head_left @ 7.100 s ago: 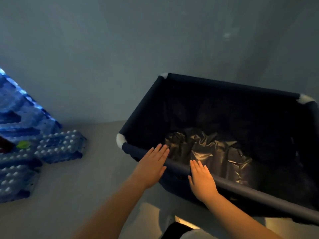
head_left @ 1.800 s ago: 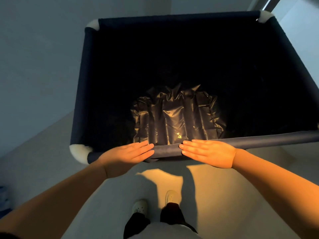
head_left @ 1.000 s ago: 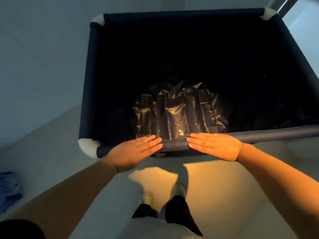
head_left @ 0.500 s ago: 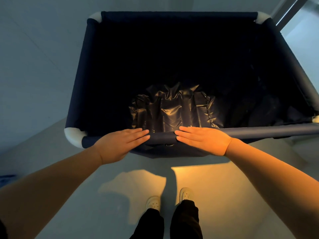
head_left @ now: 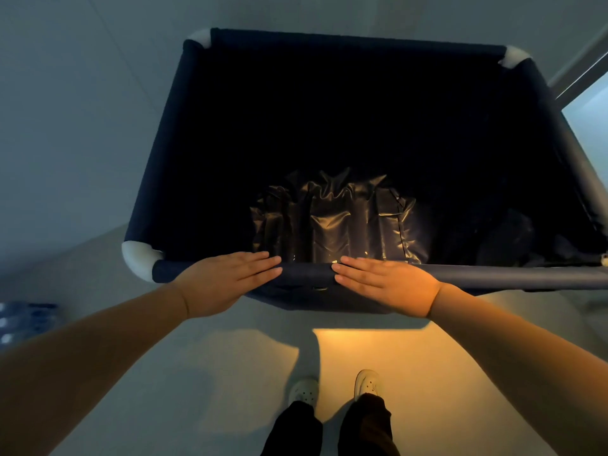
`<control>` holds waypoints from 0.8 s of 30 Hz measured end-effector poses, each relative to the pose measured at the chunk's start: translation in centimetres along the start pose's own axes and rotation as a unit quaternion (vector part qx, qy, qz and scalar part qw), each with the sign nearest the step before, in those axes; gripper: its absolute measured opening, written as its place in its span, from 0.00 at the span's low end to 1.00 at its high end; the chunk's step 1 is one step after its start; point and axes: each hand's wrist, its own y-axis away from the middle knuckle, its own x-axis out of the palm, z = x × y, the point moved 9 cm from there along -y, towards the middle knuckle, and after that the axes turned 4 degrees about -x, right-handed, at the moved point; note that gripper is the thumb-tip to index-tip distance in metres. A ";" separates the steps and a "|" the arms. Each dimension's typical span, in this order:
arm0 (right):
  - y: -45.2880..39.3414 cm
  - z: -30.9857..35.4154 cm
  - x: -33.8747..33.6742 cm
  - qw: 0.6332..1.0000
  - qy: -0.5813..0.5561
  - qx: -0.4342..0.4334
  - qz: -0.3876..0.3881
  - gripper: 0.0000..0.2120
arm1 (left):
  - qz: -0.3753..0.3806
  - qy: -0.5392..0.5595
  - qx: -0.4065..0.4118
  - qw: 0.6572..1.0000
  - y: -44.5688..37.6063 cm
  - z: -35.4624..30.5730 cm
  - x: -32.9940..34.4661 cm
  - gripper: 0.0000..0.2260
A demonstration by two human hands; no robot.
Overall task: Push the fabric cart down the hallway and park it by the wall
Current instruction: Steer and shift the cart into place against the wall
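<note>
Head view, bottom up: white shoes (head_left: 335, 388) on pale floor. Left hand (head_left: 223, 283) and right hand (head_left: 386, 284) lie flat, fingers together, gripping nothing, on the navy fabric cart (head_left: 164, 153) near rail, frame centre. Push evenly; grey wall (head_left: 75, 103) close at left.

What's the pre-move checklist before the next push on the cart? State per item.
1. Left hand on the near rail: ok, laid flat with fingers straight.
2. Right hand on the same rail: ok, also flat, not wrapped around it.
3. Firm grip for steering: not ok, neither hand closes on the rail.
4. Fabric cart beside the wall on the left: ok; whether they touch, cannot tell.
5. Load settled: ok, the black plastic bag lies at the bottom.
6. Floor beyond the far rim, and the wheels: cannot tell, hidden by the cart.
</note>
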 end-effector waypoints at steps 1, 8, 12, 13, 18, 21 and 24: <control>-0.4 0.3 -0.1 1.000 0.000 -0.004 0.000 0.36 | 0.003 -0.006 -0.003 1.000 0.5 0.1 0.3 0.34; -2.6 2.2 0.0 1.000 -0.005 -0.022 0.004 0.38 | -0.011 -0.011 -0.023 1.000 3.9 0.0 -0.4 0.36; -3.4 3.2 0.0 0.999 -0.002 -0.032 0.005 0.38 | -0.016 -0.021 -0.044 0.999 5.5 -0.2 -0.7 0.36; -3.5 3.5 0.1 0.999 -0.005 -0.036 0.004 0.38 | -0.012 -0.029 -0.045 0.998 5.9 -0.4 -0.3 0.36; -3.4 4.6 0.3 0.999 -0.004 -0.053 0.006 0.39 | 0.015 -0.030 -0.073 0.997 7.2 -1.2 0.2 0.36; -2.7 5.1 0.8 0.998 0.004 -0.069 0.012 0.41 | 0.036 -0.020 -0.080 0.996 7.8 -2.5 1.5 0.36; -1.5 5.4 0.9 0.996 0.015 -0.086 0.006 0.40 | 0.035 -0.016 -0.087 0.995 7.8 -4.1 2.1 0.35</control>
